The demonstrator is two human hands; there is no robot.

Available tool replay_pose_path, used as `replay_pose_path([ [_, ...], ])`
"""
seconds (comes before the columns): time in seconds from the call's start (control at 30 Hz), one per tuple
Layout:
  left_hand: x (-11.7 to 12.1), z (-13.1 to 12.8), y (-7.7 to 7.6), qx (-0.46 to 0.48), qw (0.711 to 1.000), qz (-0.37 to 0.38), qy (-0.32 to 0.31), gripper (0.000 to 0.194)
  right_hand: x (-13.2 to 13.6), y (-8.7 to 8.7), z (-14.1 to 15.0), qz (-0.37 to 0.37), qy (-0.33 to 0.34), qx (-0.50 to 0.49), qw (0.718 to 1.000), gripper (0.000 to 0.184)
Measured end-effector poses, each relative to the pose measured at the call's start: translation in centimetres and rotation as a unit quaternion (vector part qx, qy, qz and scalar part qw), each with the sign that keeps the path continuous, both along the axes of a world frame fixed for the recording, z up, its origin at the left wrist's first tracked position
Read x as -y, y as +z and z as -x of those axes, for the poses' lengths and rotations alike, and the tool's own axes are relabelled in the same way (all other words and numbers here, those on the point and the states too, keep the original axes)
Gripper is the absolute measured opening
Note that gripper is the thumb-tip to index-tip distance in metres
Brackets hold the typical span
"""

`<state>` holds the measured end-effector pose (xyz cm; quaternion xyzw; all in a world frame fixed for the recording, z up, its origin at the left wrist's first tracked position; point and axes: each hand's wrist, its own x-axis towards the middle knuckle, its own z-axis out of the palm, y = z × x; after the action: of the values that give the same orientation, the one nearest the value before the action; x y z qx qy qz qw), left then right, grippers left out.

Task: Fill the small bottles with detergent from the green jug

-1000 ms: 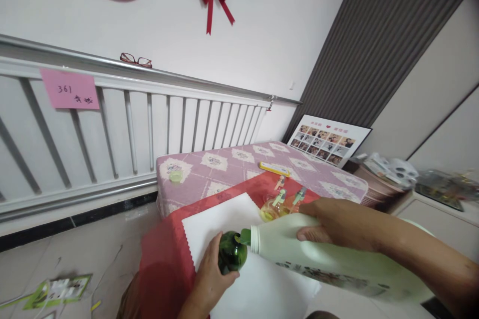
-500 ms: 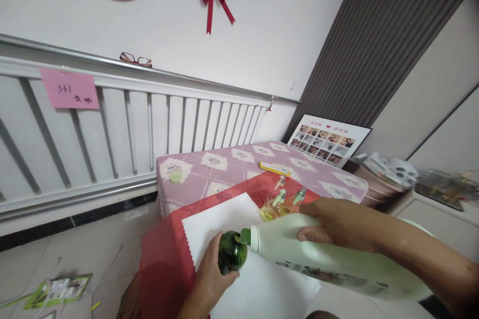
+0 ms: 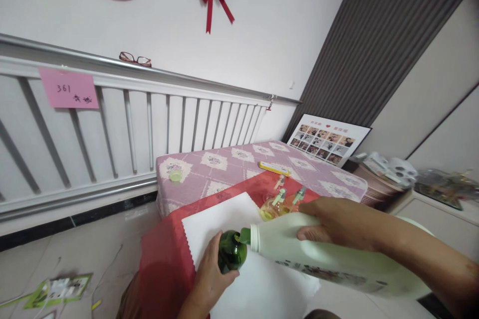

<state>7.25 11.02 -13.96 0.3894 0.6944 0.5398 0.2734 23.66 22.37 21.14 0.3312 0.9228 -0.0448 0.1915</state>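
Note:
My left hand is wrapped round a dark green, glossy round bottle, which it holds over a white sheet. A large pale green jug lies tipped on its side in the grip of my right hand. Its green spout is at the mouth of the round bottle. Any liquid passing between them is too small to make out. Just behind the jug stand several clear pump bottles with yellowish contents, partly hidden by it.
A red cloth lies under the white sheet on a table with a purple patterned cover. A yellow-edged box and a pale green cap-like piece lie there too. A white radiator runs behind. A power strip is on the floor.
Both hands, the round bottle and the tipped jug keep almost the same position. The view has shifted very slightly.

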Motion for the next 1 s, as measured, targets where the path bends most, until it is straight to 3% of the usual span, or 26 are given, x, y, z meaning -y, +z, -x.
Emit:
replay_pose_path([
  [0.6,0.2,0.0,0.6,-0.007,1.000,0.009,-0.001,0.099,-0.1,-0.1,-0.2,-0.006,-0.002,-0.004,1.000,0.033],
  [1.0,0.0,0.2,-0.5,-0.013,1.000,-0.008,0.006,0.099,-0.2,0.0,-0.2,-0.026,0.006,0.006,1.000,0.034],
])
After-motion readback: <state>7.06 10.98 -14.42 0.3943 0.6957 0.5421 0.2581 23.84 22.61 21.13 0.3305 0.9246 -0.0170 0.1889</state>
